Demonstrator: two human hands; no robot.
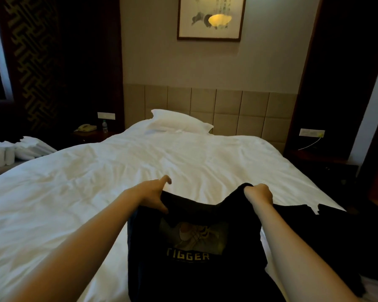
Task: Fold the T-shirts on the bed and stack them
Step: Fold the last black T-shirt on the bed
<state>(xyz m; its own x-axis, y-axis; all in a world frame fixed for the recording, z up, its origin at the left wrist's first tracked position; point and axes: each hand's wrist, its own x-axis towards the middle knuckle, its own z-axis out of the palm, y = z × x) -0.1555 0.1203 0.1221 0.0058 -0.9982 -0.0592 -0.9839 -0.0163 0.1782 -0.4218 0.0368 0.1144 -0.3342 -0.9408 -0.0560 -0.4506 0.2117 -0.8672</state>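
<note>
A black T-shirt (pixel 190 269) with a shoe print and the yellow word "TIGGER" hangs over the near edge of the white bed (pixel 122 171). My left hand (pixel 155 192) grips its top left shoulder, thumb under the cloth. My right hand (pixel 259 194) is a fist closed on the top right shoulder. Both hands hold the shirt stretched above the duvet. More dark clothing (pixel 310 216) lies on the bed to the right of my right arm.
A white pillow (pixel 179 120) rests against the padded headboard (pixel 227 107). Folded white towels (pixel 13 149) sit at the far left. A nightstand at back left carries a telephone (pixel 85 127) and a water bottle (pixel 105 126). Another dark nightstand (pixel 323 164) stands at the right.
</note>
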